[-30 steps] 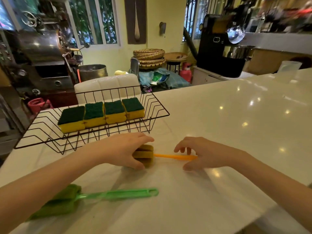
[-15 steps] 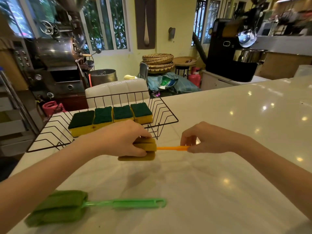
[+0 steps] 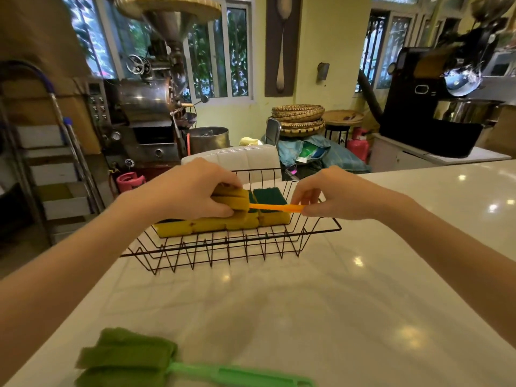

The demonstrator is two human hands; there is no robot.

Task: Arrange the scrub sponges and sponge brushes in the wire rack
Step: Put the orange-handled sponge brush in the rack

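Observation:
A black wire rack (image 3: 279,244) stands on the white counter and holds a row of several yellow scrub sponges (image 3: 206,226) with green tops. Both hands hold an orange sponge brush (image 3: 275,207) level above that row. My left hand (image 3: 192,191) grips its yellow foam head, and my right hand (image 3: 332,195) pinches the end of its orange handle. A green sponge brush (image 3: 131,358) lies flat on the counter at the near left edge, apart from both hands.
The white counter (image 3: 363,289) stretches to the right and toward me. Behind the rack stands a white padded chair back (image 3: 245,157). Beyond the counter are a metal roasting machine (image 3: 145,113), stacked woven baskets (image 3: 298,118) and a black machine (image 3: 435,107).
Both hands lifted the orange sponge brush off the counter and carried it away from me, over the sponges in the rack. The green brush stayed where it lay.

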